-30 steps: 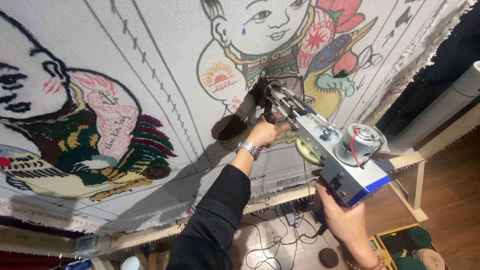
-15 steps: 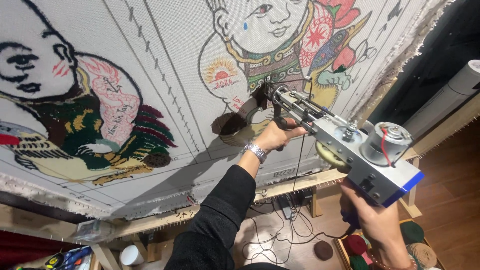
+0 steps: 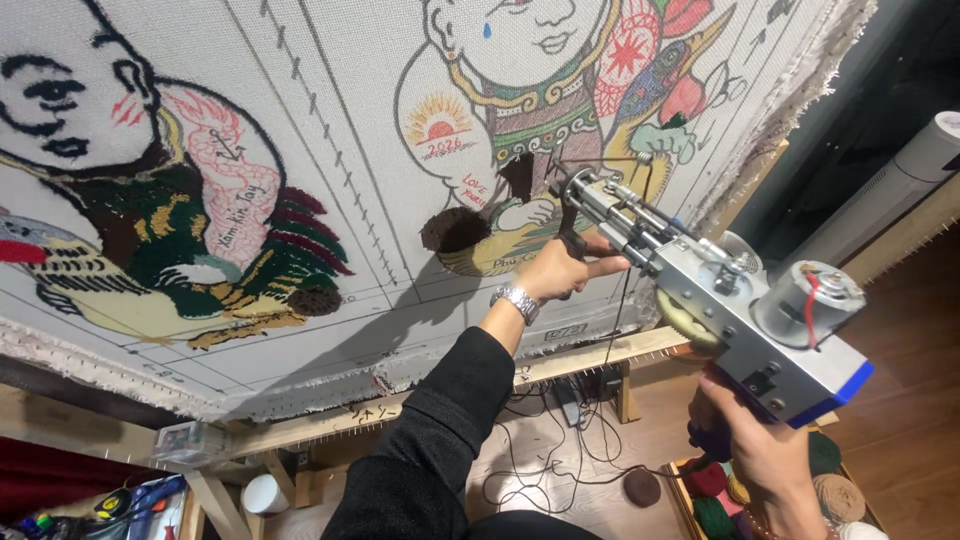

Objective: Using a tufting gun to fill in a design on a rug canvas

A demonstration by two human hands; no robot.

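A silver tufting gun (image 3: 730, 300) with a blue rear corner and a round motor on top points its needle at a stretched white cloth (image 3: 330, 120) bearing tufted child and rooster figures. My left hand (image 3: 560, 268), with a metal watch on the wrist and a black sleeve, grips the gun's black front handle close to the cloth. My right hand (image 3: 755, 445) holds the rear grip from below. A brown tufted patch (image 3: 455, 232) lies just left of the needle.
The cloth hangs on a wooden frame (image 3: 590, 355) with tack strips. Below lie tangled cables (image 3: 545, 450), a box of yarn balls (image 3: 830, 480) at lower right, a white cup (image 3: 265, 493), and a grey cylinder (image 3: 900, 185) at the right.
The view has shifted: the cloth and gun now sit further right and closer. Both hands keep their hold on the gun, with its tip still at the cloth.
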